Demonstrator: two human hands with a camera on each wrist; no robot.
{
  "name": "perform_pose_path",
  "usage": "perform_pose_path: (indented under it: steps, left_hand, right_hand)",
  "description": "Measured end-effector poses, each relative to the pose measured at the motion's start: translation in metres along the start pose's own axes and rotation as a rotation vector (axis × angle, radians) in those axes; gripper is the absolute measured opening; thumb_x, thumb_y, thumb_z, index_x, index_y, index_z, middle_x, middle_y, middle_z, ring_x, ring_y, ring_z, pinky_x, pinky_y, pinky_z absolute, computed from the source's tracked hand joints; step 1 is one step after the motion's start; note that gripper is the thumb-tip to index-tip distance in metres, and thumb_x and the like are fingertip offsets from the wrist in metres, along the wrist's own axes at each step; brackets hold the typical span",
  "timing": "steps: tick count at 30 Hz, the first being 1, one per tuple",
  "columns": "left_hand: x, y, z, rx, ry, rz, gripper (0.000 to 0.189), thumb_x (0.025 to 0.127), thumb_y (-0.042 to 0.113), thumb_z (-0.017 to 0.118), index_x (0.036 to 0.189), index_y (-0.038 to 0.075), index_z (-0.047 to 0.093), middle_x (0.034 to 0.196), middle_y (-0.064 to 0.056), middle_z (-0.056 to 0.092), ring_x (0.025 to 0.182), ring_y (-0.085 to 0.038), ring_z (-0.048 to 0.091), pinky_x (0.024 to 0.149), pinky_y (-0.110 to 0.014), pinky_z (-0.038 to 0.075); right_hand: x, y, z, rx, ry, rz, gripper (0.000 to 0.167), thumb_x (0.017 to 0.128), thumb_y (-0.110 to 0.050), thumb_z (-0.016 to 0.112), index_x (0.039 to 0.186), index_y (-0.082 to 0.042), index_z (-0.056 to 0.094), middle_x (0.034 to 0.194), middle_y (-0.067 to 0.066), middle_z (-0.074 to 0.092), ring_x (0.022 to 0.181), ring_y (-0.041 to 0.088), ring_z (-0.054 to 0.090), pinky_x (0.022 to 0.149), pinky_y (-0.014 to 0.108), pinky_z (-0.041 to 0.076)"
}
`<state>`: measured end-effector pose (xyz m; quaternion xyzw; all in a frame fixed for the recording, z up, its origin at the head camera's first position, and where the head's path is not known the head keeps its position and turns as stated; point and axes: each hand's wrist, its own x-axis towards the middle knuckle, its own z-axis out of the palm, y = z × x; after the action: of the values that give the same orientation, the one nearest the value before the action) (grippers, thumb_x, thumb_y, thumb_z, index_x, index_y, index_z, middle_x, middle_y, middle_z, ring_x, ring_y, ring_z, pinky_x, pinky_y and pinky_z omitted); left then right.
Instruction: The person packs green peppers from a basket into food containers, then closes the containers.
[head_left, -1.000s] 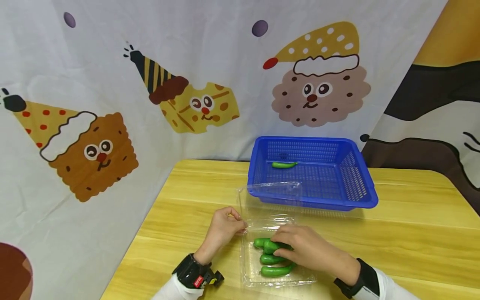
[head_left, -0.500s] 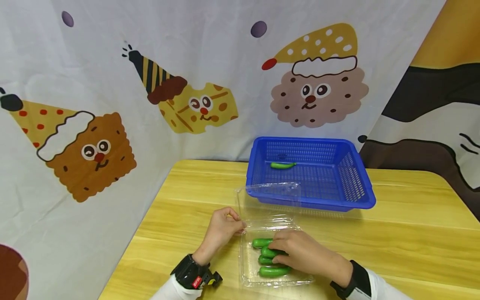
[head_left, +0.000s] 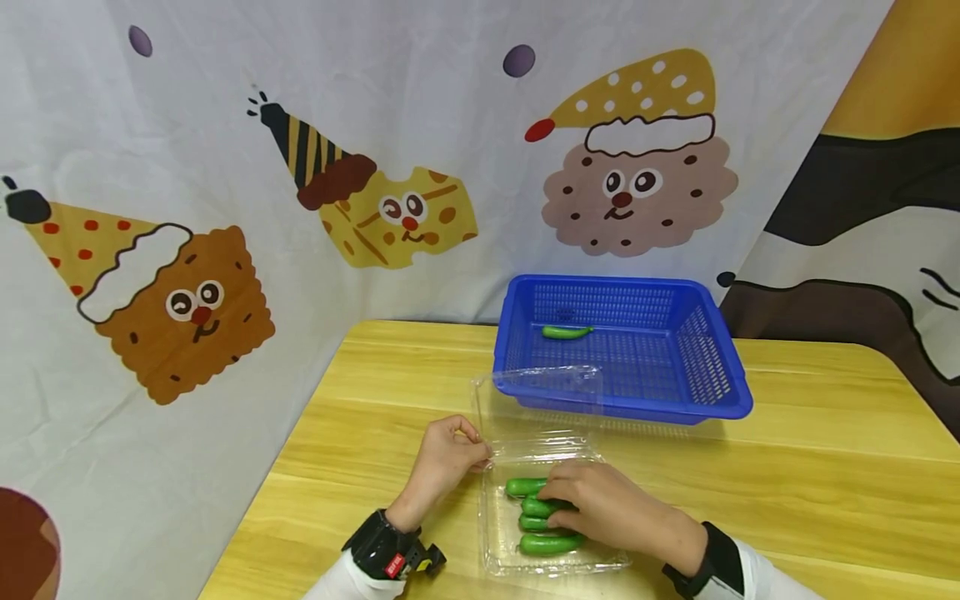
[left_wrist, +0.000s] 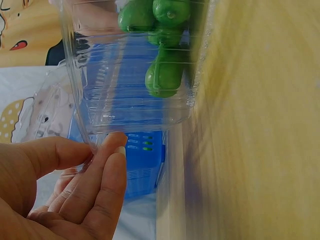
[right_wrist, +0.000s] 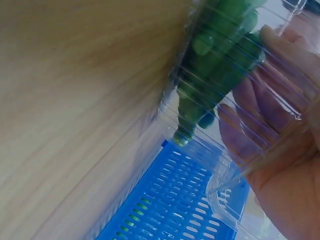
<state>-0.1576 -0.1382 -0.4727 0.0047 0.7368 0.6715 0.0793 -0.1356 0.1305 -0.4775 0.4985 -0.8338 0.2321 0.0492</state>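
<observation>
Curled fingers of the right hand (head_left: 609, 505) pinch a vegetable (head_left: 535, 506) inside the box (head_left: 498, 546); it lies left of that palm, long axis running side to side, farther from the left hand (head_left: 442, 462) (which pinches the box's edge).

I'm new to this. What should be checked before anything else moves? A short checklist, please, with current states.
1. Clear plastic hinged box open: ok, transparent lid raised.
2. Left hand on the box: ok, pinching its edge.
3. Right hand out of the box: not ok, on the long green vegetables.
4. Blue perforated plastic basket emptied: not ok, one green vegetable inside.
5. Lid clear of the basket: cannot tell; they overlap in the head view.
</observation>
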Motion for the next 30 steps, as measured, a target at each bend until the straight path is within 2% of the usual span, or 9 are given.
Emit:
perform_pose_path:
  steps: [8,12,15,22,30]
  left_hand:
    - [0.0,0.0,0.001,-0.001,0.0,-0.007,0.016,0.082,-0.011,0.072,0.089,-0.005,0.059,0.084,-0.025,0.075,0.069,-0.021,0.075,0.072,-0.044,0.068]
    - [0.0,-0.001,0.001,-0.009,0.0,-0.004,0.016,0.082,-0.011,0.072,0.089,-0.005,0.058,0.083,-0.023,0.075,0.069,-0.021,0.074,0.071,-0.042,0.068]
    - [0.0,-0.001,0.001,-0.006,0.001,-0.003,0.017,0.083,-0.011,0.072,0.09,-0.006,0.058,0.083,-0.024,0.075,0.069,-0.022,0.075,0.069,-0.04,0.068]
    - [0.0,0.001,0.0,0.01,0.001,-0.007,0.017,0.083,-0.011,0.073,0.09,-0.005,0.059,0.084,-0.022,0.076,0.07,-0.023,0.075,0.069,-0.039,0.068]
    - [0.001,0.0,-0.001,0.005,0.003,0.0,0.017,0.082,-0.011,0.072,0.088,-0.004,0.059,0.082,-0.02,0.076,0.068,-0.021,0.074,0.068,-0.037,0.068]
  right_hand:
    - [0.0,-0.002,-0.01,0.001,0.044,0.008,0.02,0.09,-0.024,0.084,0.106,-0.015,0.077,0.1,-0.009,0.068,0.088,0.002,0.062,0.073,0.02,0.058]
    - [0.001,-0.004,-0.022,0.025,0.084,0.004,0.018,0.094,-0.025,0.081,0.108,-0.013,0.077,0.104,-0.006,0.07,0.09,0.008,0.067,0.075,0.021,0.059]
    - [0.003,-0.004,-0.033,0.059,0.105,0.004,0.016,0.097,-0.026,0.077,0.109,-0.014,0.076,0.103,-0.007,0.069,0.09,0.008,0.067,0.076,0.02,0.059]
    - [0.012,-0.002,-0.054,-0.05,0.21,-0.038,0.017,0.097,-0.029,0.077,0.106,-0.015,0.076,0.105,-0.006,0.072,0.094,0.01,0.07,0.078,0.028,0.063]
    - [0.021,0.005,-0.081,-0.049,0.313,-0.064,0.014,0.1,-0.027,0.073,0.104,-0.015,0.076,0.103,-0.006,0.072,0.093,0.009,0.069,0.076,0.026,0.062]
